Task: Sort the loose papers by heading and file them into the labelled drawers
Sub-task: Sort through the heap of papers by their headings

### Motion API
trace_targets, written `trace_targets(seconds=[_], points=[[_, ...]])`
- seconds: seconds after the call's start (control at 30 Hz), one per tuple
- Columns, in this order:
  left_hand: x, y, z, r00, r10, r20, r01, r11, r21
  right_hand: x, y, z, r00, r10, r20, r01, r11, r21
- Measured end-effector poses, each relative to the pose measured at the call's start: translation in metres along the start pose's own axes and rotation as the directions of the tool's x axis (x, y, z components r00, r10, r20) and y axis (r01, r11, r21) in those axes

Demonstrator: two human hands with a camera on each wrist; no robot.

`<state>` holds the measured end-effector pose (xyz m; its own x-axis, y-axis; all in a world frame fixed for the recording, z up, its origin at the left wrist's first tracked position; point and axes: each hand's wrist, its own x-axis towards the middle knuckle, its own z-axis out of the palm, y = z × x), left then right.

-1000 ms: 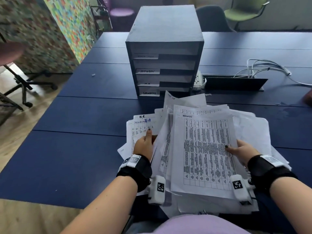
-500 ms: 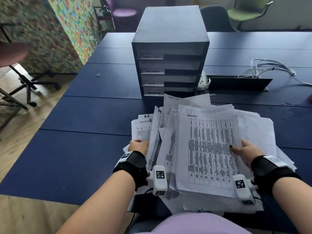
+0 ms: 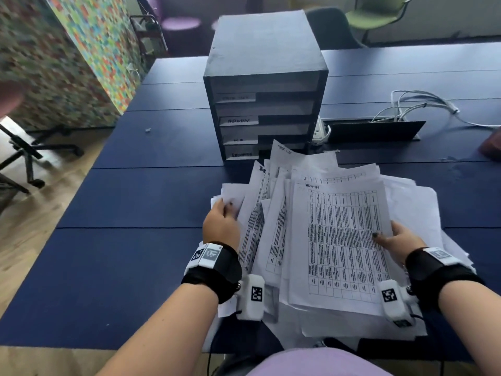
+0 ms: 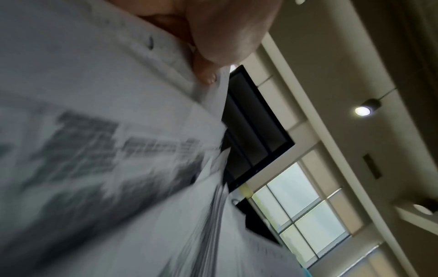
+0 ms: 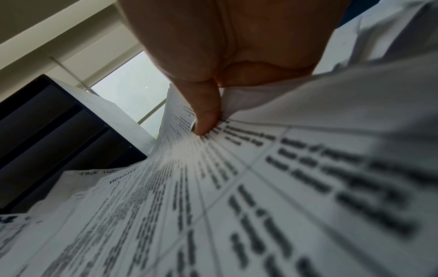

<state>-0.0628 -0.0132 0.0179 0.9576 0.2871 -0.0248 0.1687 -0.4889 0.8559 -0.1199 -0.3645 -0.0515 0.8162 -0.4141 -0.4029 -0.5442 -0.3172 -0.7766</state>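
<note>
A loose pile of white printed papers (image 3: 320,240) lies on the dark blue table (image 3: 135,240) in front of me. The top sheet (image 3: 341,240) is a table headed ADMIN. My right hand (image 3: 398,240) holds the pile's right edge, thumb (image 5: 203,116) pressed on the top sheet. My left hand (image 3: 221,218) grips the sheets at the pile's left edge, which stand lifted and fanned (image 4: 118,131). Behind the pile stands a dark drawer unit (image 3: 265,99) with labelled slots; the ADMIN label (image 3: 238,120) is readable, the others are blurred.
A cable tray (image 3: 374,131) with white cables (image 3: 423,104) sits to the right of the drawer unit. Chairs stand beyond the table's far edge (image 3: 379,12). A chair base (image 3: 32,153) is on the wooden floor at left. The table's near edge is at my lap.
My left hand has moved from on top of the left sheets to their outer edge and farther from me, and the left sheets now stand up more. The right hand has hardly moved.
</note>
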Motion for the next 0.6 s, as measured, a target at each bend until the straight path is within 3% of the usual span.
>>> trace_targets(seconds=[0.17,0.37,0.43,0.5,0.53,0.6], points=[[0.027,0.023,-0.028,0.965,0.231,-0.122,-0.232,0.973,0.008,-0.003,0.001,0.002,0.999,0.009,-0.032,-0.007,0.999,0.043],[0.044,0.073,-0.075,0.851,0.391,-0.35,-0.447,0.889,-0.094,0.001,0.011,0.003,0.999,0.002,-0.046,0.001,0.999,0.05],[0.035,0.092,-0.08,0.845,0.436,-0.31,-0.515,0.82,-0.25,0.0,0.01,0.003,0.999,-0.002,-0.049,0.005,0.998,0.055],[0.023,0.102,-0.074,0.857,0.481,-0.185,-0.511,0.741,-0.436,0.001,0.011,0.003,0.998,0.012,-0.054,-0.009,0.999,0.046],[0.016,0.101,-0.069,0.848,0.525,-0.077,-0.494,0.73,-0.473,0.001,0.011,0.003,0.999,0.009,-0.051,-0.007,0.999,0.045],[0.007,0.09,-0.055,0.785,0.589,0.19,-0.46,0.761,-0.457,0.005,0.015,0.002,0.999,0.014,-0.047,-0.013,1.0,0.022]])
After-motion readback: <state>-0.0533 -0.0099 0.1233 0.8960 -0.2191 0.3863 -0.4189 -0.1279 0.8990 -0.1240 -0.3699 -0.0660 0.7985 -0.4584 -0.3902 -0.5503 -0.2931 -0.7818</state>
